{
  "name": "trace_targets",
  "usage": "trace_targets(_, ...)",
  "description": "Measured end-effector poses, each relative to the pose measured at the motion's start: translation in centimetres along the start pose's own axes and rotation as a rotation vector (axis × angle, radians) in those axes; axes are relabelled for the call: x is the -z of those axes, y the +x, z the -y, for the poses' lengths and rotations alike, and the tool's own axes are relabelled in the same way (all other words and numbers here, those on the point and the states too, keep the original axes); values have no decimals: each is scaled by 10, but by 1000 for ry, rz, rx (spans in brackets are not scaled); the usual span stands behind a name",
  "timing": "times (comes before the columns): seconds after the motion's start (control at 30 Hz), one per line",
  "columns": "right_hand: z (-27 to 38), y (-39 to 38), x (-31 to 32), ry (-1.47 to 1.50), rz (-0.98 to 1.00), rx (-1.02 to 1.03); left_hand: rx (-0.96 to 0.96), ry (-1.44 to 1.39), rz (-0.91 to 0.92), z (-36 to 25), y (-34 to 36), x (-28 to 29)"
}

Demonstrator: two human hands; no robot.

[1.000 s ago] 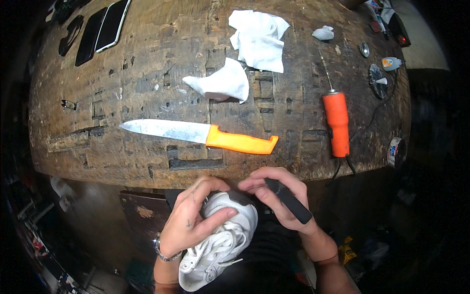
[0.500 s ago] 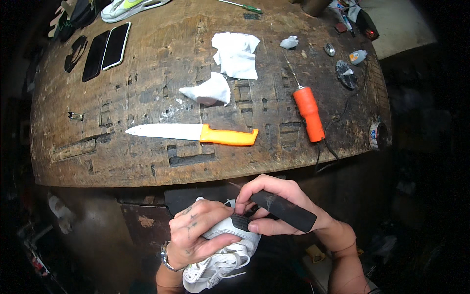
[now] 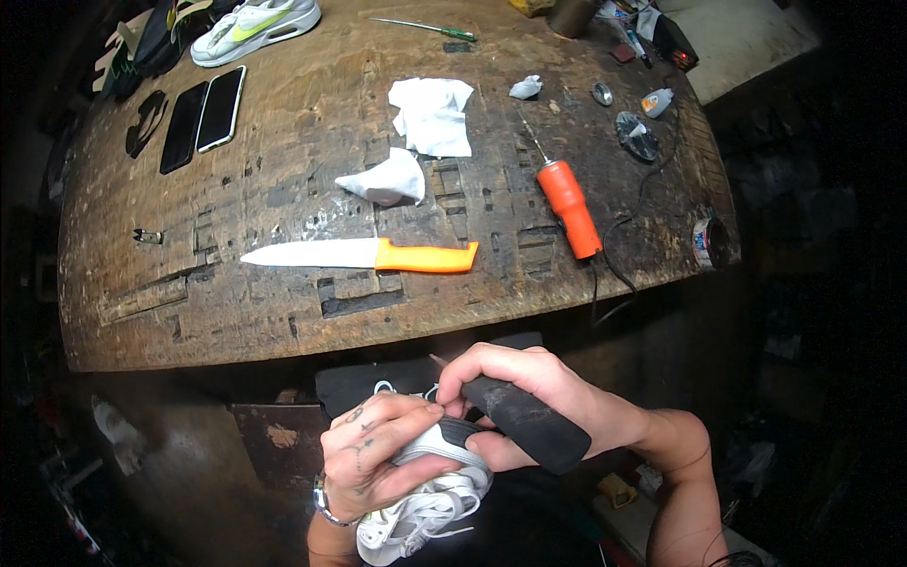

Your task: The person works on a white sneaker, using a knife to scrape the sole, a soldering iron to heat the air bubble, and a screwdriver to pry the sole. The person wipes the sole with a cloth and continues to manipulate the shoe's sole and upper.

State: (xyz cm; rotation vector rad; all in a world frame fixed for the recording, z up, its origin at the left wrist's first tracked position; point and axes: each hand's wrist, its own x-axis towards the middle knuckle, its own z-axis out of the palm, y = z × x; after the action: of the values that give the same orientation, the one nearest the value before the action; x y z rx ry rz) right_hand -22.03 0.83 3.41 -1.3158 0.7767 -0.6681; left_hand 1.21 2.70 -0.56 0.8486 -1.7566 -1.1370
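Observation:
Below the near table edge, a white sneaker [image 3: 416,510] with loose laces sits in my left hand [image 3: 373,449], its fingers and thumb gripping it around a dark ribbed part [image 3: 459,432]. My right hand [image 3: 529,387] is closed around a black-handled tool [image 3: 534,420]. The thick handle slants down to the right across the palm, and a thin pointed tip shows beyond the index finger. Both hands' fingertips meet at the ribbed part, so what they pinch there is hidden.
On the worn wooden table [image 3: 283,312] lie an orange-handled knife [image 3: 425,257], white cloths [image 3: 433,118], an orange corded tool [image 3: 570,208] with a thin metal tip, two phones [image 3: 220,109], a green-handled screwdriver [image 3: 425,26] and a small bottle [image 3: 657,102]. Another sneaker [image 3: 255,33] stands far left.
The view has shifted, so the table things sit a little further left. The black handle has moved slightly left and down with my right hand. Both hands keep their hold.

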Motion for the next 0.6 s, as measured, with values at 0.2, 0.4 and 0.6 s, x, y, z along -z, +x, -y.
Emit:
trace_targets(0.2,1,1,0,-2,17,8,-14,-1,-5,-1,-3,-1)
trace_targets(0.4,2,0,3,74,40,-140,-33,13,4,-2,-3,-2)
trace_targets(0.6,0,1,7,159,48,-206,4,34,12,-8,-2,-7)
